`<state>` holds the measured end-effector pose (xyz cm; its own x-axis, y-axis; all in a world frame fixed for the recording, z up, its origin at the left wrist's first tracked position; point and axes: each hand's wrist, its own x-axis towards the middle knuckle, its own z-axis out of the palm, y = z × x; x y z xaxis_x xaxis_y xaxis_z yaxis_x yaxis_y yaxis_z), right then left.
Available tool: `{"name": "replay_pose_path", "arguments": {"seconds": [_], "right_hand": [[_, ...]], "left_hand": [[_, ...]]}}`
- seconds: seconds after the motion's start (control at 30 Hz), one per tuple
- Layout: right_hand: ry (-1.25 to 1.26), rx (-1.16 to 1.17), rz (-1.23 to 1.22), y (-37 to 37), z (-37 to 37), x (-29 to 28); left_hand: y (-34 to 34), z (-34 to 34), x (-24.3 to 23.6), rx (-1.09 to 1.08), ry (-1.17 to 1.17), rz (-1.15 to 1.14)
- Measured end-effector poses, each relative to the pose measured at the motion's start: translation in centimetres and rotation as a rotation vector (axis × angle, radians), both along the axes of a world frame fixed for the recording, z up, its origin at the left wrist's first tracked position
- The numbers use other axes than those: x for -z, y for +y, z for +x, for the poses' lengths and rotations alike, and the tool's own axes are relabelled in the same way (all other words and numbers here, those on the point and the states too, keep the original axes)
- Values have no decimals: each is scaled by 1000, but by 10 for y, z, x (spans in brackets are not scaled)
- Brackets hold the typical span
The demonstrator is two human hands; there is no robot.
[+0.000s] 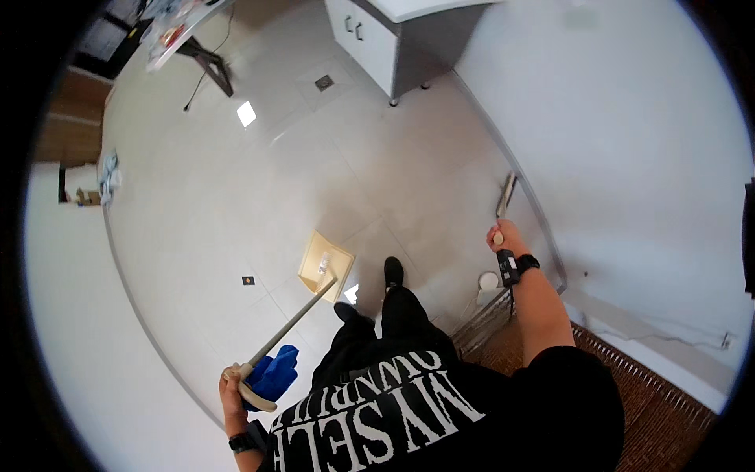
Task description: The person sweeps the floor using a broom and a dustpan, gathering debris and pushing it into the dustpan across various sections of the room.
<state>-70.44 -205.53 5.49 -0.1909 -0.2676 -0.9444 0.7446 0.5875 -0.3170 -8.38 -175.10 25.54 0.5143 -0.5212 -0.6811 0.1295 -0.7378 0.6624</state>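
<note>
At the lower left, my left hand (233, 384) is closed round the top of a long-handled dustpan, whose cream pan (311, 250) stands on the floor ahead of my feet. A small whitish item (323, 263) lies in the pan. Crumpled blue cloth or a glove (271, 376) hangs beside the handle at that hand. My right hand (506, 234) reaches out to the right, its fingers wrapped round the handle of a broom. The broom's head (507, 193) is down by the foot of the right wall; the handle is seen nearly end-on.
A white cabinet (377, 47) on small feet stands ahead by the right wall. A table (177, 39) with a dark leg is at the far left. A woven brown seat (668, 409) and a round white object (488, 280) are near my right side. A small dark square (248, 280) lies left of the dustpan.
</note>
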Motion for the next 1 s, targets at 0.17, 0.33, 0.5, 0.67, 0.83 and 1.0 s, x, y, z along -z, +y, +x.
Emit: {"name": "replay_pose_path", "arguments": {"seconds": [0.17,0.33,0.5,0.67,0.83,1.0], "right_hand": [[67,-503,56,-107,59,42],[280,-1006,-49,-150,171,83],[358,-1518,-18,-119,279,60],[-42,-1711,-212,-112,351,23],[-604,-1563,-69,-150,386,-20],[-301,-1516,-66,-209,292,-78]], "left_hand": [[16,-11,8,-99,13,-8],[11,-18,18,-152,-9,13],[1,-56,16,-184,-22,48],[-49,-81,3,-288,-113,114],[-84,-60,-33,-374,-159,114],[-92,-92,-28,-473,-127,156]]}}
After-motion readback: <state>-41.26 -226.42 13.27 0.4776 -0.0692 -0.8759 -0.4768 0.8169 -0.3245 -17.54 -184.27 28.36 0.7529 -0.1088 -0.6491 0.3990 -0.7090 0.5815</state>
